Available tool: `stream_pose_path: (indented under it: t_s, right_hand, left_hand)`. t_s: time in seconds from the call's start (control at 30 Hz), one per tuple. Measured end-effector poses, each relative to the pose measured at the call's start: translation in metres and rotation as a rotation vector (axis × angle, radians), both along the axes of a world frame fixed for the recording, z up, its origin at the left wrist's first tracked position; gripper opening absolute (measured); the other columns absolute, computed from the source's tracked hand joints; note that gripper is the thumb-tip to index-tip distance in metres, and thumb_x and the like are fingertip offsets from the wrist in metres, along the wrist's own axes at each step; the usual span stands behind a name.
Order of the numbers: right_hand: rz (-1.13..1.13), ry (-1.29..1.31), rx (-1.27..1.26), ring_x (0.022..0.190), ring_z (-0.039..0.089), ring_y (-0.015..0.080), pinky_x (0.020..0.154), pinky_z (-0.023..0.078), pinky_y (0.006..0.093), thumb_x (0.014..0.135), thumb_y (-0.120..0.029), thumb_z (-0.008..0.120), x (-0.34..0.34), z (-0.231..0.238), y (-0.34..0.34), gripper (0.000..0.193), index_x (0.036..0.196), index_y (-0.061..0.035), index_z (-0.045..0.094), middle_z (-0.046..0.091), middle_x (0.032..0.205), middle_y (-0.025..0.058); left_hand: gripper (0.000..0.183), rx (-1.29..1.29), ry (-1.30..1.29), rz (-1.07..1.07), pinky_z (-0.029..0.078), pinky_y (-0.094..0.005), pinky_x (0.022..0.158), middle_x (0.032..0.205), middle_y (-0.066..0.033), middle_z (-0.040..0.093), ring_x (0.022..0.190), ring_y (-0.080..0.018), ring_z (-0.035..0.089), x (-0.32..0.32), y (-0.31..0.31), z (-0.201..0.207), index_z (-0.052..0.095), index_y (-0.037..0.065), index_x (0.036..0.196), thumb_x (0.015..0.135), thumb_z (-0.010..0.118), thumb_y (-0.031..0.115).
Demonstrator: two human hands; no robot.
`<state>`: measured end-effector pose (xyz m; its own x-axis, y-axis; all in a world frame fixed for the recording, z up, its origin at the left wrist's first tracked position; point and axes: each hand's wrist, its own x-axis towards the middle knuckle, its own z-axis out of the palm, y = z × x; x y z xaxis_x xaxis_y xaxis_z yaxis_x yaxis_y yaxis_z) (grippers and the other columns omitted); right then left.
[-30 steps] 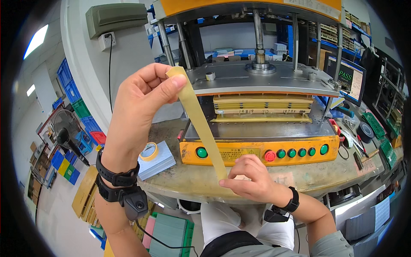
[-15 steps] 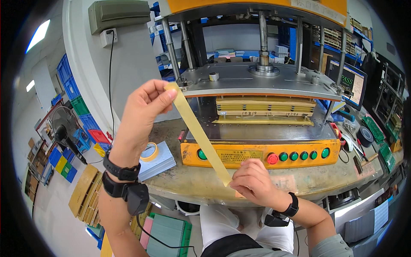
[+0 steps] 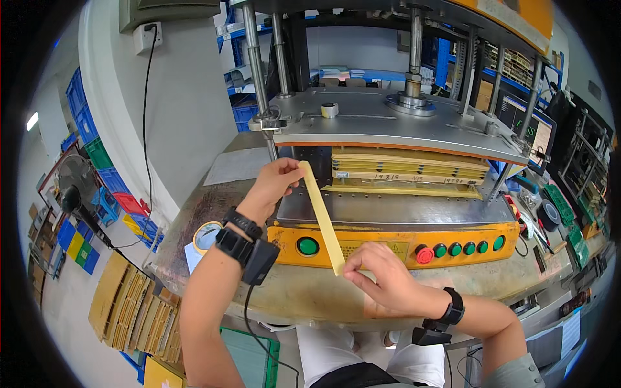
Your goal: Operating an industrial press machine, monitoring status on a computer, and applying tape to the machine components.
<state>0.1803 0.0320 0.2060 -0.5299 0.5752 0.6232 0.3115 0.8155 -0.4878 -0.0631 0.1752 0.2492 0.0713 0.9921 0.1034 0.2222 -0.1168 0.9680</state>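
Note:
A strip of yellow masking tape (image 3: 323,220) hangs taut and slanted between my two hands, in front of the press. Thumb and fingers of my left hand (image 3: 273,185) pinch its upper end, beside the press's left posts. Lower and nearer, my right hand (image 3: 387,279) pinches the other end above the front of the bench. A roll of tape (image 3: 200,239) lies on a pale stack (image 3: 192,258), partly covered by my left forearm. Inside the press, a stack of yellowish boards (image 3: 409,167) sits under the grey metal plate (image 3: 362,126).
The press's yellow front panel (image 3: 343,252) carries green buttons and a red emergency stop button (image 3: 424,254). A small roll (image 3: 330,110) rests on the upper plate. At right are a black tape roll (image 3: 548,215) and a monitor (image 3: 525,132). A fan (image 3: 77,197) stands at left.
My left hand has moved right and downward, toward the press, with its tape end. The strip stands steeper. My right hand still pinches the lower end. The head view has shifted.

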Motion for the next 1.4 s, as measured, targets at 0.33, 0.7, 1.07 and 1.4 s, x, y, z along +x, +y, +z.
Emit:
stream_pose_path:
  t_s: [0.33, 0.7, 1.07, 1.4]
  right_hand:
    - [-0.084, -0.029, -0.252, 0.074, 0.061, 0.0272, 0.068, 0.046, 0.0375, 0.085, -0.009, 0.063, -0.024, 0.007, 0.074, 0.007, 0.087, -0.0037, 0.058, 0.061, 0.081, 0.0105]
    - [-0.172, -0.030, -0.479, 0.070, 0.061, 0.0223, 0.064, 0.048, 0.0337, 0.088, -0.012, 0.064, -0.036, 0.006, 0.129, 0.013, 0.090, -0.0004, 0.059, 0.064, 0.079, 0.0117]
    - [-0.259, -0.066, -0.583, 0.062, 0.056, 0.0112, 0.058, 0.046, 0.0268, 0.089, -0.013, 0.063, -0.041, 0.007, 0.145, 0.012, 0.092, -0.0018, 0.059, 0.061, 0.074, 0.0040]
    - [-0.325, -0.125, -0.427, 0.042, 0.049, 0.0057, 0.041, 0.036, 0.0248, 0.090, -0.007, 0.061, -0.045, 0.000, 0.165, 0.006, 0.088, -0.0017, 0.060, 0.055, 0.054, -0.0001]
  left_hand:
    - [0.028, 0.118, 0.068, 0.053, 0.046, -0.0258, 0.058, 0.081, -0.0016, 0.062, 0.068, -0.0088, 0.056, 0.024, 0.104, -0.017, 0.061, 0.001, 0.103, 0.078, 0.072, 0.008]
    - [0.022, 0.024, 0.031, -0.020, 0.050, -0.0322, 0.073, 0.091, -0.0059, 0.065, 0.081, -0.0161, 0.061, 0.018, 0.150, -0.039, 0.063, 0.008, 0.101, 0.089, 0.055, 0.024]
    - [0.021, 0.148, 0.105, -0.006, 0.050, -0.0332, 0.073, 0.091, -0.0069, 0.065, 0.082, -0.0175, 0.061, -0.005, 0.176, -0.051, 0.063, 0.008, 0.100, 0.088, 0.055, 0.023]
    - [0.019, 0.239, 0.190, 0.017, 0.050, -0.0341, 0.073, 0.092, -0.0079, 0.065, 0.082, -0.0187, 0.062, -0.025, 0.189, -0.065, 0.063, 0.009, 0.099, 0.088, 0.056, 0.022]
